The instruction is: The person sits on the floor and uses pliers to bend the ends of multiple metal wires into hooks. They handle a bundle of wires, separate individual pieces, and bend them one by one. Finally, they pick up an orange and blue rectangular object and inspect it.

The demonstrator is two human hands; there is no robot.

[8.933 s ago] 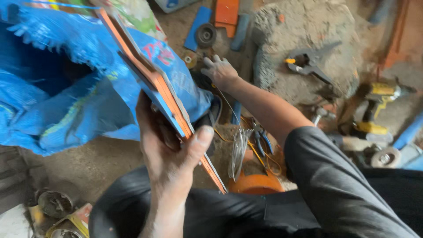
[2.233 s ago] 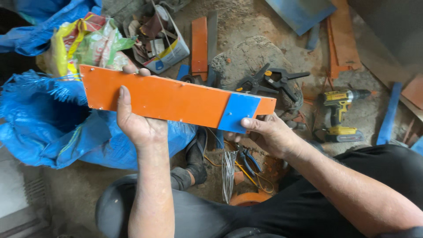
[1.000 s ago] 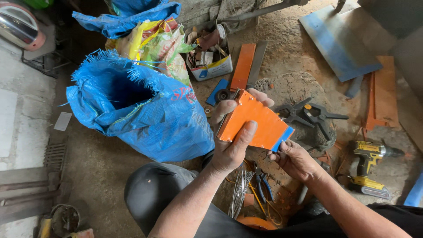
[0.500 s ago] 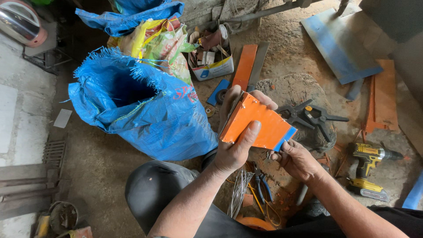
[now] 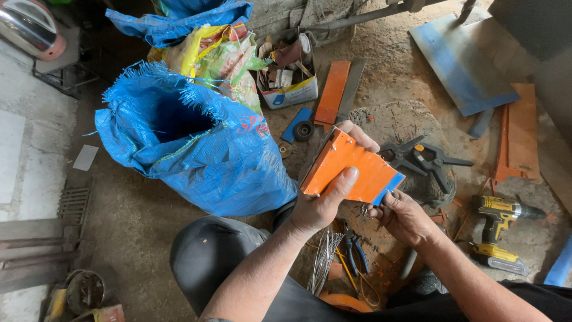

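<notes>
Dirty workshop floor (image 5: 137, 232) all around. Left hand (image 5: 322, 206) fingers closed on the orange metal piece (image 5: 351, 170), thumb on top. Right hand (image 5: 405, 217) fingers pinching its blue corner. Just left, open blue sack (image 5: 196, 155). Behind, black clamps (image 5: 426, 158) on a stone. Far right, yellow drill (image 5: 500, 229). Below, wire and pliers (image 5: 354, 253).
</notes>
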